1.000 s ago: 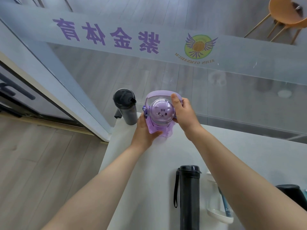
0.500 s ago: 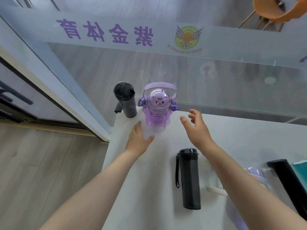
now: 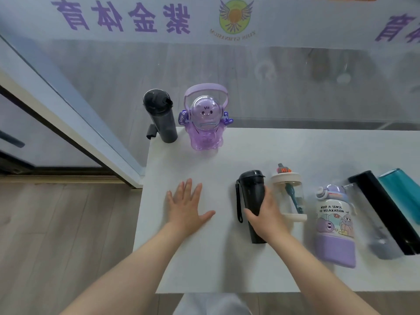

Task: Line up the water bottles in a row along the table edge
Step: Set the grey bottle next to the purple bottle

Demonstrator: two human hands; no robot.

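my right hand (image 3: 267, 214) is wrapped round the dark smoky plastic bottle w/ a black strap (image 3: 251, 201), lying flat at centre of frame, thumb on its left side, fingers on the right. my left hand (image 3: 186, 206) is flat on the white table (image 3: 204, 258), fingers spread, holding nothing, left of that bottle and apart from it. at the table's far left corner, upper centre of frame, a dark grey flip-lid bottle (image 3: 161, 115) stands upright, w/ the purple translucent bear-shaped bottle (image 3: 205, 123) upright just beside it on its right. right of my grip, lying down: clear bottle w/ cream lid and straw (image 3: 289, 194), lilac cartoon-print bottle (image 3: 335, 226), black tall bottle (image 3: 384, 210), teal bottle (image 3: 401, 189) at right edge.
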